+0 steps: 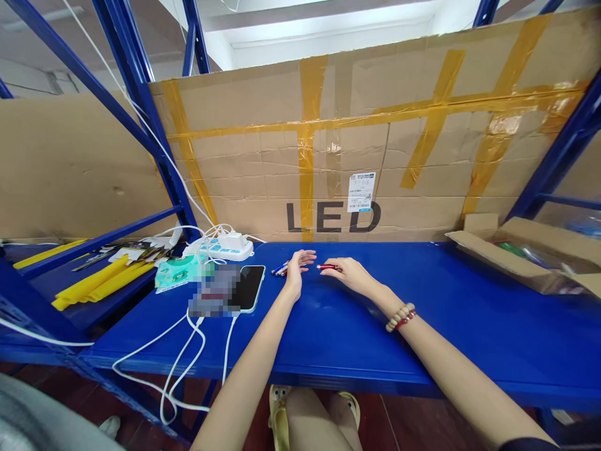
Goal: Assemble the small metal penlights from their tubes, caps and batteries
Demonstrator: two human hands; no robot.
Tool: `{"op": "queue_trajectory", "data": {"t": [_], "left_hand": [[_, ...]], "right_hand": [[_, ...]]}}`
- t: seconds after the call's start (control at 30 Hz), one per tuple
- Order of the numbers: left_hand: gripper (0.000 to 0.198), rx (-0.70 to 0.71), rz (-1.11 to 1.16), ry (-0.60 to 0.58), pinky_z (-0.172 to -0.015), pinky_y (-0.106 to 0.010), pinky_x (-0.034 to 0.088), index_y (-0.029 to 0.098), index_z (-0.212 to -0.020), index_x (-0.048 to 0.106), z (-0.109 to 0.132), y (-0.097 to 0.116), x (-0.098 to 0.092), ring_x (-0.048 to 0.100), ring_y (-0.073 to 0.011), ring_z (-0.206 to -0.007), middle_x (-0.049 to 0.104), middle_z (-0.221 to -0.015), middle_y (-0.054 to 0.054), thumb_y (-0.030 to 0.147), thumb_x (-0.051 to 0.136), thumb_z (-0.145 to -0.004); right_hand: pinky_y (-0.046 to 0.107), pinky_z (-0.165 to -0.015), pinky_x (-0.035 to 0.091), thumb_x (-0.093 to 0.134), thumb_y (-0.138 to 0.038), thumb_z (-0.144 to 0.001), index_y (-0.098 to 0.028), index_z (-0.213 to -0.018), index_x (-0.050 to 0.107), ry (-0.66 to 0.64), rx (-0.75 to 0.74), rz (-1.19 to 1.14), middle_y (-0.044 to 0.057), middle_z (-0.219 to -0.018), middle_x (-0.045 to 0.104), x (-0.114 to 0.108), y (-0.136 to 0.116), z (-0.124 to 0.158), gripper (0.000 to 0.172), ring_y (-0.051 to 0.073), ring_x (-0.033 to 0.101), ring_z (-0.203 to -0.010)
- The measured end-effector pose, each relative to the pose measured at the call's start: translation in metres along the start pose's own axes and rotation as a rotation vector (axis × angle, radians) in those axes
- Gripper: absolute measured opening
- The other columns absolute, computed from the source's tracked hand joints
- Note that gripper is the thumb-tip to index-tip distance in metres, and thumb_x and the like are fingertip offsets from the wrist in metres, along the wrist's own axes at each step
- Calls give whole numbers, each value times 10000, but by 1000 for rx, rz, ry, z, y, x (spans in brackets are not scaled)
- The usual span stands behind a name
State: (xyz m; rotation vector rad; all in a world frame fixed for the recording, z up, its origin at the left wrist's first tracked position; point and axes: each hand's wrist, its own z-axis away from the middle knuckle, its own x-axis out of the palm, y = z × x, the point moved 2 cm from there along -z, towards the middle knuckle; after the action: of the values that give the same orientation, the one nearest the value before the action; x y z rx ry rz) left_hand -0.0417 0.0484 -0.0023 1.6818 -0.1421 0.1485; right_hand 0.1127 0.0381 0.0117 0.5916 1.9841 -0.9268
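My right hand (351, 273) pinches a shiny red pen (327, 267) just above the blue shelf top, with one end pointing left. Facing it, my left hand (295, 273) stands on its edge with the fingers stretched out and slightly apart. A few slim pens (280, 269), one blue and others silver or reddish, lie right beside the left hand, which partly hides them. Whether the left hand touches these pens I cannot tell. A gap separates the two hands.
Left of the hands lie a phone (250, 288), a green packet (181, 270), a white power strip (233, 249) and loose white cables (203, 338). An open cardboard box (521, 266) stands at the right. A tall taped cardboard sheet (263, 181) closes off the back.
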Motion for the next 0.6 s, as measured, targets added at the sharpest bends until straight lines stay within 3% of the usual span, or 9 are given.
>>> {"op": "queue_trajectory", "data": {"t": [0.33,0.6], "left_hand": [[425,-9,-2,6,-748,-309,406,145,-862,651,2,1,1,595,-217,-920,678,-973,-98,398,318,-785],[424,4,-22,20,-761,-313,408,148,-858,651,3,2,0,594,-218,-927,677,-977,-98,398,317,-784]], "right_hand": [[250,-641,387,442,-473,-873,-241,-948,649,-9,-25,-5,31,-930,696,2,4,0,320,180,614,-790],[241,-599,369,422,-525,-862,-238,-896,643,-38,12,40,17,-839,690,2,2,1,364,164,600,-717]]}}
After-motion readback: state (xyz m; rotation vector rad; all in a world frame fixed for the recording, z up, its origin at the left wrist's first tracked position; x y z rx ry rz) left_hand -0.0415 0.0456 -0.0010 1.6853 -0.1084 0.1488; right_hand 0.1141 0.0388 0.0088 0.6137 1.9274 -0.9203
